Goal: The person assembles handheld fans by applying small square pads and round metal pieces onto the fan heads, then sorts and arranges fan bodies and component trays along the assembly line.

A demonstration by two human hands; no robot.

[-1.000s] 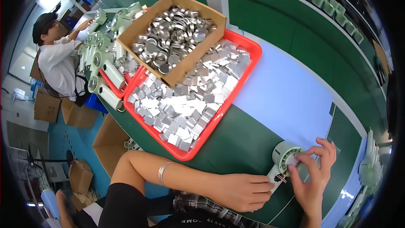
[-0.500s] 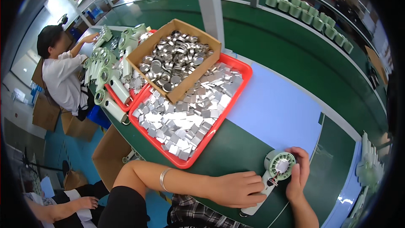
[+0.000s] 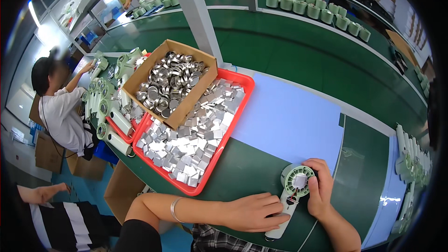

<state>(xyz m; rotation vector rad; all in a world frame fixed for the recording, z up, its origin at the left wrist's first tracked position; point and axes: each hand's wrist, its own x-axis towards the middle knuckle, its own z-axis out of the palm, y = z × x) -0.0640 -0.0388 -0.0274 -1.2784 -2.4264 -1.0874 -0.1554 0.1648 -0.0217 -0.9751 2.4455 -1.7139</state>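
Observation:
A handheld fan body (image 3: 287,212) lies on the green table near its front edge, with a pale green round head and a white handle. Square and bright, a silver plate (image 3: 299,180) sits at the centre of the head, and thin red and white wires show where head meets handle. My left hand (image 3: 256,212) is closed over the handle, its fingers curled on the near part. Around the right side of the head wraps my right hand (image 3: 319,189), the thumb close to the rim.
A red tray (image 3: 200,187) full of small silver plates stands left of the fan, a cardboard box (image 3: 196,107) of round metal caps resting on it. Blue sheet (image 3: 289,116) covers the table beyond. More fan bodies (image 3: 406,168) lie at right; a co-worker (image 3: 63,107) sits at left.
The whole view has shifted, so the tray and box appear farther left and lower. Both hands keep their hold on the fan body, which looks nearly unchanged.

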